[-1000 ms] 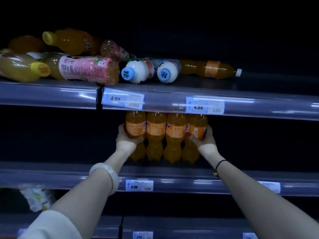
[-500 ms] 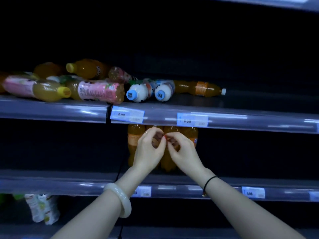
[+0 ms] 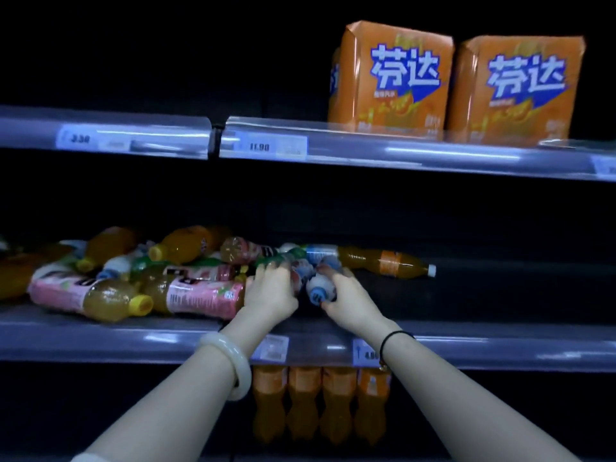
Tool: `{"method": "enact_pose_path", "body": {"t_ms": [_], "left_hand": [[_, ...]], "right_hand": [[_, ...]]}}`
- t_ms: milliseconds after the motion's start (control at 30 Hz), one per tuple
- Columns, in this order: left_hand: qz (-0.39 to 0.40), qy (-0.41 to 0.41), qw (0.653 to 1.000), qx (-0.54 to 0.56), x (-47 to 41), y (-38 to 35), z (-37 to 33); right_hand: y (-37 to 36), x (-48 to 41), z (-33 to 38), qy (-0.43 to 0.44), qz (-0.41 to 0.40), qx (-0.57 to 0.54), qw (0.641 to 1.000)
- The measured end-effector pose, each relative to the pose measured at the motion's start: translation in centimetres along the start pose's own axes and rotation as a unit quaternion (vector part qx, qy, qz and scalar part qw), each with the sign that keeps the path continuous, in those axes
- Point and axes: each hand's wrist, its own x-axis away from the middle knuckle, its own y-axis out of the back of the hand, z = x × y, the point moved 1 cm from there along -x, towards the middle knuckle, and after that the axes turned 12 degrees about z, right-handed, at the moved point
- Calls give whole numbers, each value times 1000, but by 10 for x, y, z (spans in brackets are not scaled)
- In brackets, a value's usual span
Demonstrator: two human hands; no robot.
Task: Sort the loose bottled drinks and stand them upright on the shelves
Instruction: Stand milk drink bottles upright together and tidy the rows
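Loose bottles lie in a pile (image 3: pixel 140 271) on the middle shelf (image 3: pixel 100 341): yellow juice bottles with pink labels (image 3: pixel 200 295), orange ones and small white ones. An orange soda bottle (image 3: pixel 386 261) lies on its side at the pile's right end. My left hand (image 3: pixel 271 290) curls over a small white bottle (image 3: pixel 301 275), which is blurred and mostly hidden. My right hand (image 3: pixel 348 301) grips another white bottle with a blue cap (image 3: pixel 320 290) beside it. Several orange soda bottles (image 3: pixel 303 401) stand upright in a row on the shelf below.
Two orange multipacks (image 3: pixel 390 78) stand on the top shelf (image 3: pixel 366 151) at the right. Price tags (image 3: pixel 260 146) line the shelf rails. To the right of the lying soda bottle the middle shelf is dark and bare.
Both hands left the upright orange bottles on the lower shelf and rose to the middle shelf, closing on the two white bottles. The view tilted upward, bringing the top shelf into sight.
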Motion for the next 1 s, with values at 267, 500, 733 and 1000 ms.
{"method": "enact_pose_path", "body": {"t_ms": [267, 500, 733, 1000], "left_hand": [[90, 0, 990, -108, -19, -9, 5], [-82, -83, 949, 292, -28, 31, 1], [-124, -76, 877, 457, -48, 50, -29], [44, -79, 833, 546, -31, 2, -17]], "right_hand": [[-11, -31, -15, 4, 108, 35, 994], [36, -31, -11, 27, -149, -50, 987], [84, -42, 16, 17, -212, -309, 927], [59, -18, -6, -59, -3, -456, 888]]}}
